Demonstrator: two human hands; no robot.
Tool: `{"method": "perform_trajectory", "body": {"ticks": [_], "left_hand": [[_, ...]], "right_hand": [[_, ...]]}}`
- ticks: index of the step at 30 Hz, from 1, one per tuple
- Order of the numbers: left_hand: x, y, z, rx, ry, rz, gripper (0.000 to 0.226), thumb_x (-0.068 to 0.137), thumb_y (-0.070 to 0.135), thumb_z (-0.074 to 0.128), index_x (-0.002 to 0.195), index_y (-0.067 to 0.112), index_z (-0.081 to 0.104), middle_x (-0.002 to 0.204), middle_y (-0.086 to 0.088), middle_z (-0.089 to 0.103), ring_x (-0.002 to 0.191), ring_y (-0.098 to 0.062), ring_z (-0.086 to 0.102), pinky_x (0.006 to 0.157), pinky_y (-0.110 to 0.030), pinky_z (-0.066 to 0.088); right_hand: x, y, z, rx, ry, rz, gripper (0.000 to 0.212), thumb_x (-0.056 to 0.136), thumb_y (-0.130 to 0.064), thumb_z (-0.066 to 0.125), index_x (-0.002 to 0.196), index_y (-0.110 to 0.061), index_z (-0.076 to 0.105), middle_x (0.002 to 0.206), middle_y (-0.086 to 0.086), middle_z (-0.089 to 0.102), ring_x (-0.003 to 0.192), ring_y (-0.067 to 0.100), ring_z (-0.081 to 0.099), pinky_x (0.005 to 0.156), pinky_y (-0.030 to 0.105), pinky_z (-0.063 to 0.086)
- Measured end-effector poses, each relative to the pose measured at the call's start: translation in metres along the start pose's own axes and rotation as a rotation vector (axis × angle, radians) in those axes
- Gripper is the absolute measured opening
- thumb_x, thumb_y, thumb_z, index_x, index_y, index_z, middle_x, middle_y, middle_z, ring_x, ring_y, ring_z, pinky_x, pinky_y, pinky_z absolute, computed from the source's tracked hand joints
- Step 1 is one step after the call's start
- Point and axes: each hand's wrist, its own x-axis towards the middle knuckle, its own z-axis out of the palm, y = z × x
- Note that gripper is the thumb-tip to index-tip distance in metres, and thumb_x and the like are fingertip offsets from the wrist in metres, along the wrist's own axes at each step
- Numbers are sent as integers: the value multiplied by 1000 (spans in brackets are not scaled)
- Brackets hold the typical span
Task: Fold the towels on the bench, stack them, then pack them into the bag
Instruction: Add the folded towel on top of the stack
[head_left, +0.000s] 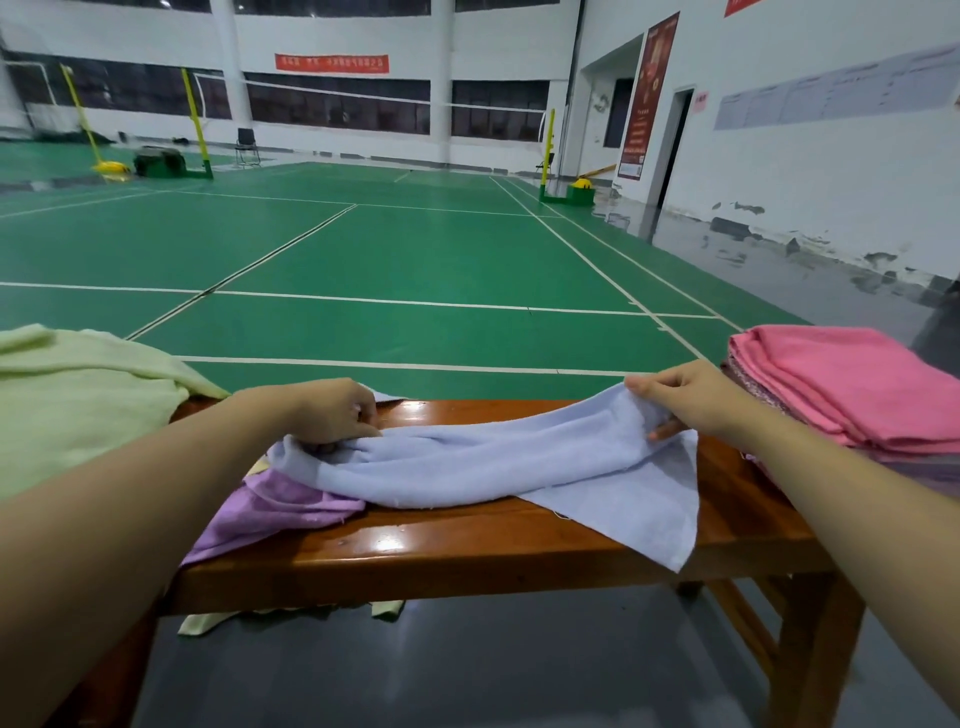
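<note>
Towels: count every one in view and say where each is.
4 for certain: light blue towel held mid-bench by both hands, purple towel under it, pale yellow towel far left, pink towel topping the right stack, which hides more.

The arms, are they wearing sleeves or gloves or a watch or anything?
No. Both forearms are bare as far as the picture shows, with no sleeves in view. The left hand and right hand have no gloves, rings, watch or bracelet that I can see.

single head view, looking forward and down, close over bench (467, 551), court floor (415, 249) beyond.
</note>
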Motion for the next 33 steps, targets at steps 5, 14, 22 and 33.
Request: {"method": "perform_trajectory", "body": {"ticks": [5, 14, 22, 33], "left_hand": [[0, 3, -8, -224, 267, -26, 18, 104, 31, 52, 103, 13, 52, 79, -5, 61, 64, -23, 53, 54, -30, 39], [4, -10, -44, -603, 387, -73, 23, 97, 26, 67, 98, 3, 65, 82, -18, 75, 72, -30, 75, 75, -44, 63], [2, -15, -77, -605, 432, -285, 47, 90, 46, 71, 97, 2, 59, 83, -18, 73, 68, -32, 75, 66, -47, 64], [-1, -17, -178, -511, 778, -229, 66, 85, 67, 65, 91, 2, 71, 75, -15, 75, 67, -29, 75, 77, -43, 62]], "right_hand": [[2, -8, -10, 178, -12, 62, 37, 92, -35, 69, 99, 0, 76, 115, 12, 71, 92, 33, 73, 67, 38, 64], [29, -16, -21, 526, 57, 167, 50, 91, -38, 70, 126, -3, 61, 145, 10, 54, 107, 30, 71, 84, 42, 62], [43, -59, -3, 279, 220, -65, 43, 96, -40, 64, 118, -3, 70, 114, 4, 68, 109, 24, 60, 102, 40, 50], [65, -143, -52, 45, 638, -366, 57, 99, -55, 53, 79, -3, 65, 66, 4, 44, 65, 16, 34, 60, 33, 27]]}}
